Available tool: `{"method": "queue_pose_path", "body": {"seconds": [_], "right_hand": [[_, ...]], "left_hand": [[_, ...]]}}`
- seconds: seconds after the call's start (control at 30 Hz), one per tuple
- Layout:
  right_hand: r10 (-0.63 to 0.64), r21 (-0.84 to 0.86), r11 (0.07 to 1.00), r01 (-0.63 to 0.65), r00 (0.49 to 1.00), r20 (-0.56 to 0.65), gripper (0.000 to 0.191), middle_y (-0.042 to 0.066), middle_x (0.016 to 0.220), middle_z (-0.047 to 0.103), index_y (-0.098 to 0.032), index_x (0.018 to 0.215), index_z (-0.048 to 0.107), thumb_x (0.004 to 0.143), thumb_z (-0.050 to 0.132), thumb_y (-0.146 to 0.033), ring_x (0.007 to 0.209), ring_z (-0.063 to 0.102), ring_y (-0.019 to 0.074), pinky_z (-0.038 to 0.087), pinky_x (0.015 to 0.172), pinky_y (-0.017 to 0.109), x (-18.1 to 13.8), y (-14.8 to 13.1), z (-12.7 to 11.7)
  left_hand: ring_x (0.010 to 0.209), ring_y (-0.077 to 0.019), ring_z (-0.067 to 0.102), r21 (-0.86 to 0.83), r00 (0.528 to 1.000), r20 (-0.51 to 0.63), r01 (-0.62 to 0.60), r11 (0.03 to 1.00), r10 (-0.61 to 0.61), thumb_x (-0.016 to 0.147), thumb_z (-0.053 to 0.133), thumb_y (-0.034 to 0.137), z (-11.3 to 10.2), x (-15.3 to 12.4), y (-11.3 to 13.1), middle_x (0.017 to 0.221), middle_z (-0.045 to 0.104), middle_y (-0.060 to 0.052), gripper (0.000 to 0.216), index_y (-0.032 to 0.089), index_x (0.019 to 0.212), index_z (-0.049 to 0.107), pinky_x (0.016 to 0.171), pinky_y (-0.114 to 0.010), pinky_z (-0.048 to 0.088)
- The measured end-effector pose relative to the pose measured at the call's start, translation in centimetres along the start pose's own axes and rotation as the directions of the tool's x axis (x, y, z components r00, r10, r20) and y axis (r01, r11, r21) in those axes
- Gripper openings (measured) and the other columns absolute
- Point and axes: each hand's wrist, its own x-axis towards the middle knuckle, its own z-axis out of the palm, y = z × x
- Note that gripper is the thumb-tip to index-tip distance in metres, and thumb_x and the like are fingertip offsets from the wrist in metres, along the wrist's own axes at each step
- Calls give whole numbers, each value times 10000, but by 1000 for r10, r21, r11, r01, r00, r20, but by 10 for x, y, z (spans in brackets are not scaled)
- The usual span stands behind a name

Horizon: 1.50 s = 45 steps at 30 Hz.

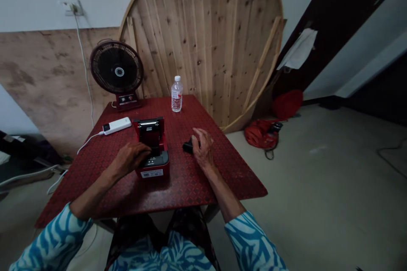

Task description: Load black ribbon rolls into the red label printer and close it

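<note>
A small red and black printer-like device (151, 147) with its lid raised stands in the middle of the red table (178, 182). My left hand (131, 156) rests on its left side, fingers curled over the black top. My right hand (201, 147) lies on the table to the right of it, fingers closed over a small black object (187, 147), only part of which shows.
A white power strip (116, 125) with a cable lies behind the device. A dark table fan (117, 72) and a clear water bottle (177, 94) stand at the table's far edge. A round wooden tabletop (210, 42) leans on the wall. Red bags (263, 133) lie on the floor to the right.
</note>
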Motion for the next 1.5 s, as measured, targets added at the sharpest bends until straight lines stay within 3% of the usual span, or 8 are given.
{"method": "queue_pose_path", "body": {"seconds": [0.3,0.47,0.63,0.7,0.8,0.97,1.13,1.5], "right_hand": [[205,543,744,-390,906,370,456,48,1110,656,-233,1128,597,869,401,-554,1045,595,188,447,952,362,56,-53,71],[121,531,774,-346,903,413,483,37,943,669,-232,840,680,894,324,-553,951,606,189,438,929,366,45,-61,57],[126,479,815,-326,907,402,228,57,1062,610,-218,753,665,785,556,-416,1044,568,207,429,923,348,8,-63,39],[177,482,794,-372,898,402,198,64,1129,590,-219,812,670,771,556,-376,1102,547,214,421,942,353,-5,-64,40],[248,506,750,-427,890,384,244,61,1129,606,-226,945,659,776,520,-332,1111,548,214,411,971,368,-15,-68,43],[304,527,685,-504,854,422,333,55,1156,622,-224,1054,634,754,532,-325,1082,564,212,418,968,367,-13,-72,43],[317,532,665,-524,843,434,335,23,1158,630,-253,1085,635,770,536,-309,1089,557,196,411,977,357,-17,-71,44],[334,568,630,-530,845,418,406,27,1224,619,-261,1222,567,832,492,-349,1144,547,203,422,991,369,-23,-79,48]], "left_hand": [[799,-191,585,266,963,-83,-226,937,255,936,449,285,10,-27,13,868,676,-67,254,209,947,690,744,-350,401],[893,-214,580,276,962,-124,-200,940,242,919,490,310,16,-36,19,968,682,-83,245,206,1050,670,829,-387,403],[982,-243,584,201,960,-157,-201,959,234,899,523,275,16,-48,20,1041,706,-77,228,205,1057,672,889,-427,393],[987,-236,597,67,968,-184,-164,984,173,898,521,288,13,-50,15,1044,711,-66,230,223,1058,672,889,-417,406],[983,-230,614,-263,932,-323,76,962,-163,894,501,368,12,-44,-1,1038,704,-72,268,221,1048,665,861,-388,453],[1175,-267,546,-813,755,-182,245,529,-629,752,638,385,24,-17,-28,1269,598,-133,524,161,1216,549,942,-373,454],[1200,-289,534,-958,732,26,213,192,-681,641,692,275,38,-7,-35,1355,533,-148,689,171,1291,491,925,-364,474],[1211,-308,523,-945,773,-49,169,279,-632,684,716,345,38,-12,-27,1336,555,-139,675,178,1306,514,998,-408,427]]}}
